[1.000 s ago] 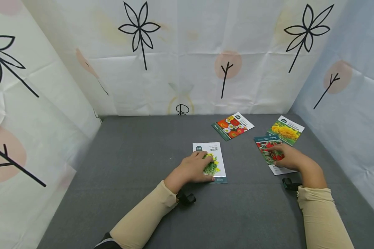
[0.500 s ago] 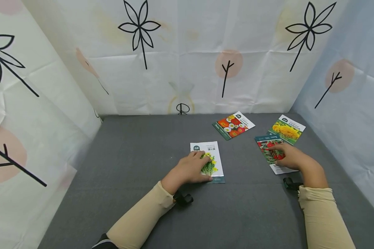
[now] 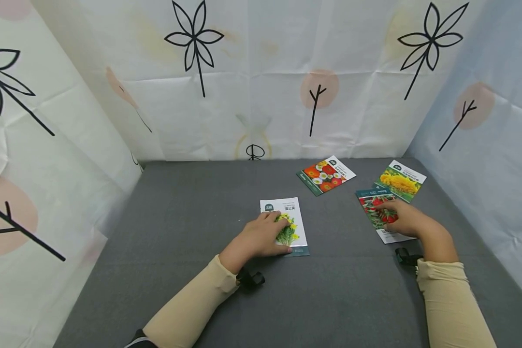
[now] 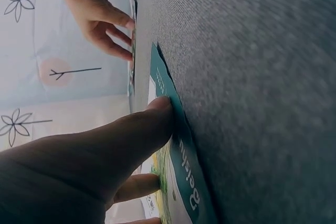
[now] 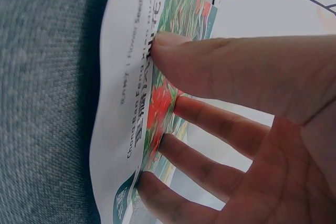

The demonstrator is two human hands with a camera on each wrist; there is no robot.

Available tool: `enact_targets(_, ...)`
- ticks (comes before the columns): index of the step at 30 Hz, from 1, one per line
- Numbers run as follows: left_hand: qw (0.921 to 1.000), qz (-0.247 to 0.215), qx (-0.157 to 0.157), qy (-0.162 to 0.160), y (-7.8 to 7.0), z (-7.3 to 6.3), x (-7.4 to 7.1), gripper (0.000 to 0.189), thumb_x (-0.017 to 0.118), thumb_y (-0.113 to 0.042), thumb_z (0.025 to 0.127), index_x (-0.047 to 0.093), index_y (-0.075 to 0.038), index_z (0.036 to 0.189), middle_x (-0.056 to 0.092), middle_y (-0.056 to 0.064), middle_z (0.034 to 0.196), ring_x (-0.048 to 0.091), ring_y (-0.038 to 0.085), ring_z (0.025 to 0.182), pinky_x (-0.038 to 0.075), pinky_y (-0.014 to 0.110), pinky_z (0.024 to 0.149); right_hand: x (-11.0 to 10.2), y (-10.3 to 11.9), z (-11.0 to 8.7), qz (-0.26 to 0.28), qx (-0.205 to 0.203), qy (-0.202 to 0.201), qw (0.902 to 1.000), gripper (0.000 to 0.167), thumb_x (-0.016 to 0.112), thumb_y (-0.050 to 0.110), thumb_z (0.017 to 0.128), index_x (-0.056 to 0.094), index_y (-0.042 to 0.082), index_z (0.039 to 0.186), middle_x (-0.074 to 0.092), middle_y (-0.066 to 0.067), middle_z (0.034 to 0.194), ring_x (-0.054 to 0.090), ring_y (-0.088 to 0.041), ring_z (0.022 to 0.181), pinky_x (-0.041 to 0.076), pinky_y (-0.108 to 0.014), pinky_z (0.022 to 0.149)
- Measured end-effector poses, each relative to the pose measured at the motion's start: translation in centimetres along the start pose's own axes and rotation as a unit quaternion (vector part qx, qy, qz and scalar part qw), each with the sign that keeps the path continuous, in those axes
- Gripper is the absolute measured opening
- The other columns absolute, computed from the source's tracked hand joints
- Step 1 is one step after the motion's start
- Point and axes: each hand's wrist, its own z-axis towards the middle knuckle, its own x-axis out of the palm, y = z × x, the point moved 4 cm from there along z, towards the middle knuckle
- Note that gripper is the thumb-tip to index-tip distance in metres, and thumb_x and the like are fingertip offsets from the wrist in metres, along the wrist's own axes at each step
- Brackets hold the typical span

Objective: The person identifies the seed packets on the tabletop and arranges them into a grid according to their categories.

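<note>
My left hand (image 3: 263, 237) rests on a white flower seed packet (image 3: 299, 227) with a yellow-flower picture, lying flat on the grey table. In the left wrist view its thumb (image 4: 157, 108) touches the packet's green lower band (image 4: 186, 150), with the fingertips further up the picture. My right hand (image 3: 411, 220) touches a red-flower seed packet (image 3: 371, 205) at the right. The right wrist view has its thumb (image 5: 178, 59) and spread fingertips on the printed face of this packet (image 5: 118, 77). The hands partly cover both pictures.
An orange-and-white-flower seed packet (image 3: 325, 176) lies at the back. Behind my right hand, a yellow-flower seed packet (image 3: 401, 182) has a corner under the red-flower one. Patterned white cloth walls (image 3: 252, 96) border the grey table (image 3: 191, 212) at back and sides.
My left hand has slid the white yellow-flower packet a little to the left across the table. My right hand stays in place on the red-flower packet.
</note>
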Motion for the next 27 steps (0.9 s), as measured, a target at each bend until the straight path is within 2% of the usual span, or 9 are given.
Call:
enact_targets(6,1.0000,-0.003,-0.003,-0.002,0.6,-0.5,-0.1,0.074,0.069,-0.065,0.096,0.052,-0.028,0.157,0.038,0.007,0.170,0.034,0.031,0.158,0.047,0.058,0.115,-0.1,0.1,-0.1,-0.006,-0.013,-0.013,0.9998,0.058,0.079,0.004,0.089,0.058,-0.011,0.141,0.042,-0.047,0.145,0.050,-0.056,0.120,0.051,-0.064,0.092)
enact_targets(17,0.9996,-0.025,-0.009,-0.007,1.7,-2.1,-0.4,0.072,0.072,-0.060,0.096,0.054,-0.023,0.155,0.040,0.011,0.167,0.035,0.036,0.157,0.047,0.062,0.114,-0.1,0.2,0.0,-0.006,-0.009,-0.011,0.9999,0.058,0.079,0.004,0.088,0.058,-0.011,0.140,0.042,-0.046,0.144,0.051,-0.055,0.118,0.053,-0.061,0.089)
enact_targets(27,0.9994,-0.031,0.002,-0.015,2.5,-3.1,-0.5,0.069,0.074,-0.057,0.095,0.057,-0.022,0.152,0.043,0.010,0.165,0.037,0.035,0.155,0.047,0.059,0.115,-0.1,0.2,0.0,-0.013,-0.003,-0.006,0.9999,0.060,0.079,0.005,0.088,0.057,-0.011,0.142,0.040,-0.047,0.146,0.051,-0.056,0.119,0.052,-0.063,0.091)
